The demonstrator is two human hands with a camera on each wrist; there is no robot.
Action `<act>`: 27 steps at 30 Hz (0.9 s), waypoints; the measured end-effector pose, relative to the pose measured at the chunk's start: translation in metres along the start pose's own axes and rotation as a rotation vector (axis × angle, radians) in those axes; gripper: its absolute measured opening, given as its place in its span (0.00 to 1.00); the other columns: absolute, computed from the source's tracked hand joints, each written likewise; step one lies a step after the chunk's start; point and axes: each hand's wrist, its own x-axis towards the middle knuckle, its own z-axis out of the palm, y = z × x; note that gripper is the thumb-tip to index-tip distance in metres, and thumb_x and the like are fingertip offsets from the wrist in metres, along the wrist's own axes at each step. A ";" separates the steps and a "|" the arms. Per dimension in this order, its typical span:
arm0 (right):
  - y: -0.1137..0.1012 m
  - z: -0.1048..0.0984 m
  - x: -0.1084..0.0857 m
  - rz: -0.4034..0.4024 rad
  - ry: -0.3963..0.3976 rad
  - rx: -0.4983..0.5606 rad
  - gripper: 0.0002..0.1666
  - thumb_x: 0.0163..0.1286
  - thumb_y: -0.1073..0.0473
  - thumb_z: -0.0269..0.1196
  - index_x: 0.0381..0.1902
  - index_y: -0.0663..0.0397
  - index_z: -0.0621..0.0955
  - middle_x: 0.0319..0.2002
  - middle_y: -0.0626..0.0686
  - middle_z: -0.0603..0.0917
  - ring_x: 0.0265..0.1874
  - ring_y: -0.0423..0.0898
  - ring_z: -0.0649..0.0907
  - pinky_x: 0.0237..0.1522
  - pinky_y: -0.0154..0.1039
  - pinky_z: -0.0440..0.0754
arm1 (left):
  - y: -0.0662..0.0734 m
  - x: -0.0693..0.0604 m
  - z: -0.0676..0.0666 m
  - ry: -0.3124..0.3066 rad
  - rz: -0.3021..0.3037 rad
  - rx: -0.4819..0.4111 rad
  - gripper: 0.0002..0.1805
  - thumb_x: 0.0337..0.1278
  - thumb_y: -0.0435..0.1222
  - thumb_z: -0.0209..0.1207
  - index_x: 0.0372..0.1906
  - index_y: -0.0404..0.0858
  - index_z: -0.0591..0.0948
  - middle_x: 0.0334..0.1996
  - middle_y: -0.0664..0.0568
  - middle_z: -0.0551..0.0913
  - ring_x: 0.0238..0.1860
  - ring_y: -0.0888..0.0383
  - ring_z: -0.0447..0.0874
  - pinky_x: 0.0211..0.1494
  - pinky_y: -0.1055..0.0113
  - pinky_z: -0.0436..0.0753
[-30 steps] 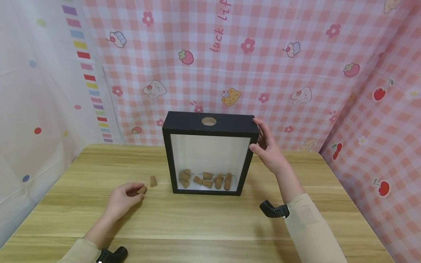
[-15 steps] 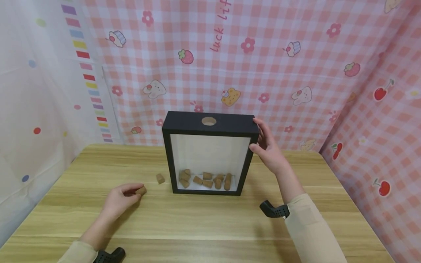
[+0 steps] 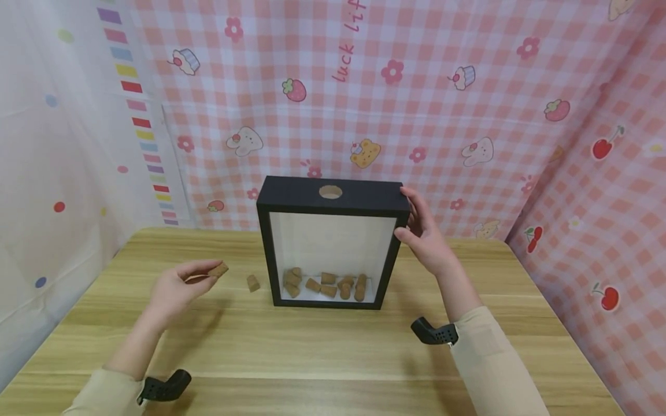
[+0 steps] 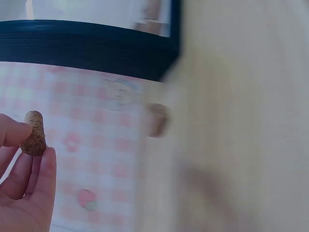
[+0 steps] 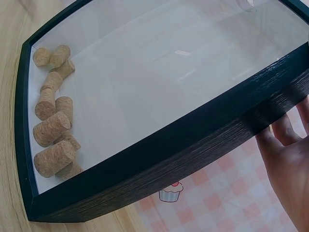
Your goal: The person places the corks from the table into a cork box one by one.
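Between thumb and fingers, my left hand [image 3: 178,289] pinches a cork [image 3: 218,270], raised above the table left of the box; the left wrist view shows this cork [image 4: 35,133] upright in the fingertips. A second cork [image 3: 253,283] lies on the table by the box's lower left side. The black-framed shadow box [image 3: 333,254] stands upright, with a clear front and a round hole [image 3: 330,192] in its top. Several corks [image 5: 50,130] lie along its bottom inside. My right hand [image 3: 428,240] grips the box's upper right edge, thumb in front and fingers round the side.
The wood-grain table [image 3: 312,358] carries the box near its back edge. Behind it hangs a pink checked cloth [image 3: 312,127], which continues on the right, and a white dotted curtain [image 3: 57,150] is at the left. Each forearm wears a black wrist mount [image 3: 434,332].
My left hand has lifted its cork off the table, up and slightly left. The loose cork shifted right towards the box earlier, then stayed put. My right hand and the box have not moved.
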 end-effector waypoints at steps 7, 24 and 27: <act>0.000 0.001 0.000 -0.012 -0.001 0.003 0.43 0.66 0.47 0.68 0.74 0.35 0.61 0.71 0.50 0.64 0.62 0.46 0.70 0.56 0.35 0.74 | 0.045 0.018 -0.016 0.044 0.116 -0.018 0.19 0.64 0.29 0.63 0.58 0.27 0.80 0.46 0.70 0.82 0.47 0.72 0.80 0.48 0.79 0.79; 0.000 0.000 0.000 0.002 -0.002 0.014 0.41 0.68 0.50 0.67 0.74 0.34 0.61 0.72 0.50 0.62 0.64 0.47 0.68 0.57 0.35 0.73 | 0.150 0.046 -0.013 0.067 0.281 -0.007 0.15 0.61 0.30 0.65 0.53 0.35 0.85 0.43 0.60 0.86 0.39 0.64 0.86 0.42 0.77 0.82; 0.001 0.000 0.000 -0.002 -0.004 0.022 0.42 0.68 0.49 0.68 0.74 0.34 0.61 0.72 0.51 0.62 0.64 0.47 0.68 0.58 0.35 0.73 | 0.161 0.052 -0.003 0.042 0.301 -0.011 0.15 0.60 0.29 0.65 0.52 0.33 0.85 0.43 0.57 0.87 0.41 0.63 0.87 0.44 0.75 0.83</act>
